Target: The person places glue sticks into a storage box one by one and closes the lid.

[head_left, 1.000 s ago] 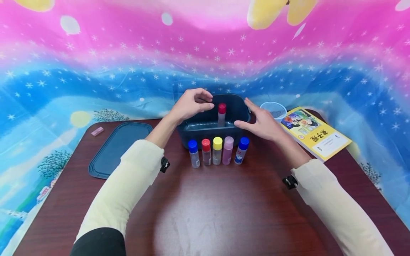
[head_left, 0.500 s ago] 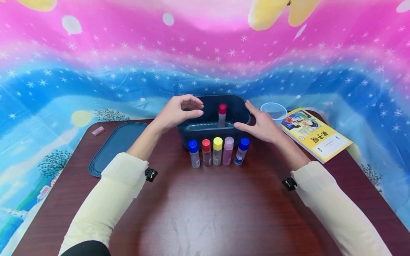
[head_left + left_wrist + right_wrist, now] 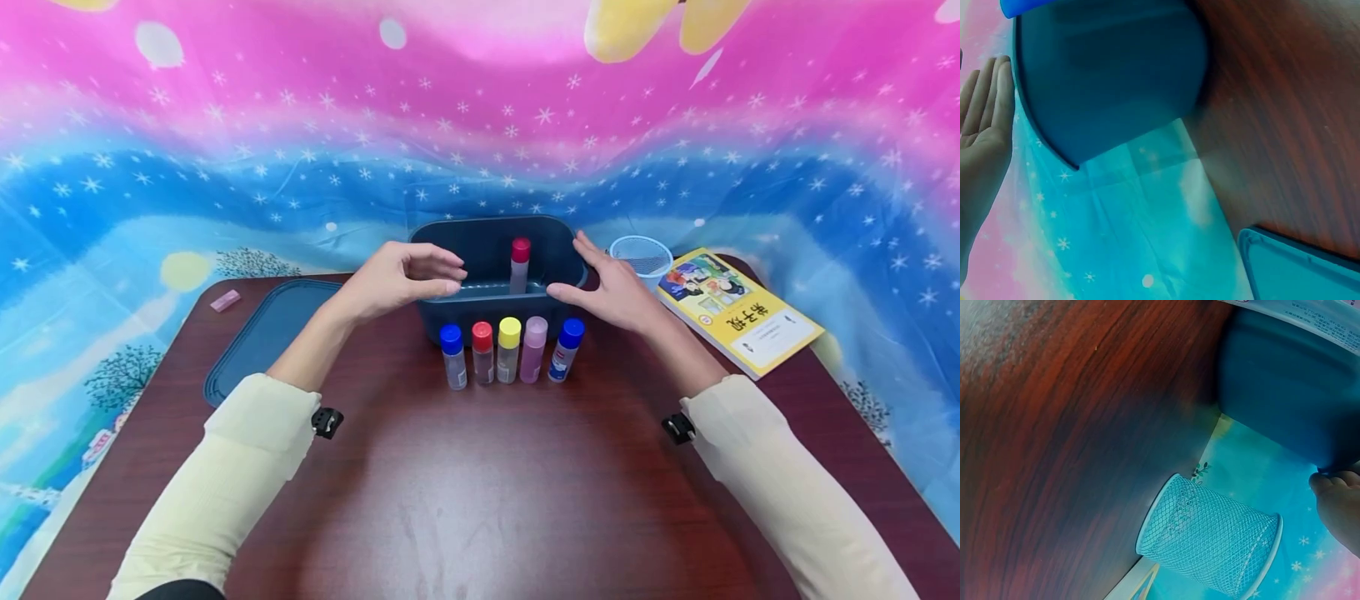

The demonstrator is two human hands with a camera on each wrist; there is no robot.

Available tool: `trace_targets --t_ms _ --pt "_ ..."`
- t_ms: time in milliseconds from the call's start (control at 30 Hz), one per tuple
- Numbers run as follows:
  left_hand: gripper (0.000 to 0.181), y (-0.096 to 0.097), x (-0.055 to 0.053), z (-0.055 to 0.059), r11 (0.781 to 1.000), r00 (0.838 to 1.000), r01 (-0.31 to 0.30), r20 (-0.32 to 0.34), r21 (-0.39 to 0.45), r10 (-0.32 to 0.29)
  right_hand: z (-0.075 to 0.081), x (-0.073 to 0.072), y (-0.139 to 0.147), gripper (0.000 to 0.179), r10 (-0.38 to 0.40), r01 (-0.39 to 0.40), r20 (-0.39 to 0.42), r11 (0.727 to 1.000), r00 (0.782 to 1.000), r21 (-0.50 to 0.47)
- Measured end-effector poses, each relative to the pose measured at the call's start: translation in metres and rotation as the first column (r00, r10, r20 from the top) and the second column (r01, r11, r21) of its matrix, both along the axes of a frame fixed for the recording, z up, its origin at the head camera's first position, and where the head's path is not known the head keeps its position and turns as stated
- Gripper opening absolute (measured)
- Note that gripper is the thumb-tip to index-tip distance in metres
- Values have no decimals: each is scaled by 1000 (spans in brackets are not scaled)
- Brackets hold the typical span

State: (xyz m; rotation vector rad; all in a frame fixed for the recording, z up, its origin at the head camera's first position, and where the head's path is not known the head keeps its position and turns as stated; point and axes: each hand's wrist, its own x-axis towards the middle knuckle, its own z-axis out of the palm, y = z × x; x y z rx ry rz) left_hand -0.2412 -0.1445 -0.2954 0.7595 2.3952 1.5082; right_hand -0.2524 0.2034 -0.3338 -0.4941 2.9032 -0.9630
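Observation:
A dark blue plastic bin [image 3: 480, 310] stands at the back of the table, with one red-capped glue stick [image 3: 520, 265] upright inside. My left hand [image 3: 401, 279] is by the bin's left end, fingers loosely bent and holding nothing. In the left wrist view its straight fingers [image 3: 1004, 94] lie near the bin's rim. My right hand [image 3: 611, 287] rests on the bin's right end, thumb at the front rim. In front of the bin stand several glue sticks in a row, with blue [image 3: 453, 357], red [image 3: 483, 352], yellow [image 3: 508, 350], pink [image 3: 533, 350] and blue [image 3: 566, 350] caps.
The bin's lid [image 3: 262, 333] lies flat at the left, beyond it a small pink block [image 3: 225, 300]. Right of the bin stands a light blue mesh pen holder [image 3: 1210, 531], beside a yellow book [image 3: 738, 312]. A printed cloth [image 3: 337, 183] hangs behind.
My left hand has drawn back from above the bin's inside, moving left and down to its left end. The right hand has stayed on the bin; the glue sticks stand as before.

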Motion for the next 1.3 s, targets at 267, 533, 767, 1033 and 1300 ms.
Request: trace_targets --t_ms 267,533,767,1033,1300 --pt "35 -8 9 -5 999 1000 28 3 -33 -28 -2 -3 0 103 3 -3 -13 1000 1000 5" --pt "43 -11 11 -15 972 991 133 35 -195 -128 0 -3 1 102 1 -1 -8 1000 1000 0" --pt "51 -12 13 -28 964 984 167 94 -208 -150 0 -4 0 102 6 -6 -11 1000 1000 16" --pt "46 -10 15 -36 968 972 203 147 -146 -182 0 -3 0 102 9 -9 -19 1000 1000 18" --pt "43 -12 16 -34 971 977 186 132 -152 -166 0 -3 1 102 0 0 -9 1000 1000 15"
